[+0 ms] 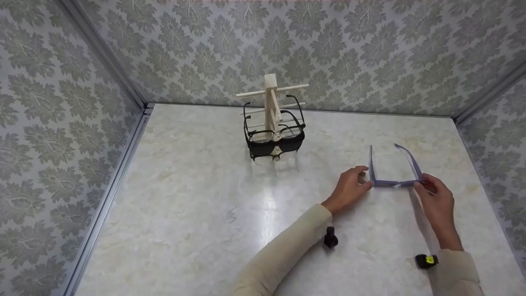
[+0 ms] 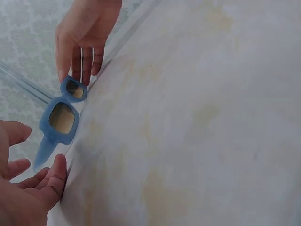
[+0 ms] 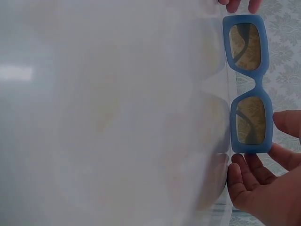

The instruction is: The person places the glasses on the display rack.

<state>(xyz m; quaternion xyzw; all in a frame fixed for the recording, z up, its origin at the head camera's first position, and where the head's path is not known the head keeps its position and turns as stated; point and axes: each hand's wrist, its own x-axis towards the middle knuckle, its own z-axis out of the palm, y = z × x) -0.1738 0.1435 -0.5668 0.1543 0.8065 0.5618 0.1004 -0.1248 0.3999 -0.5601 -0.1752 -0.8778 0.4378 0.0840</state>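
Note:
A pair of blue sunglasses (image 1: 386, 183) with brownish lenses is at the table's right side, arms unfolded and pointing away from me. My right hand (image 1: 439, 201) pinches the right front corner between thumb and fingers. At the left corner is my left hand (image 1: 349, 190), its fingers spread and loosely bent; its thumb tip is close to the frame. In the left wrist view, the left fingers (image 2: 54, 181) lie near one arm of the sunglasses (image 2: 60, 120) without a visible grip. Whether the sunglasses touch the table cannot be told.
A wooden eyewear stand (image 1: 270, 102) with crossbars is at the back middle, several dark-framed glasses (image 1: 276, 144) hanging on it. The marbled white table (image 1: 185, 185) meets patterned wall panels (image 1: 246, 49) behind. A black device (image 1: 330, 238) shows by the left sleeve, another (image 1: 425, 261) by the right.

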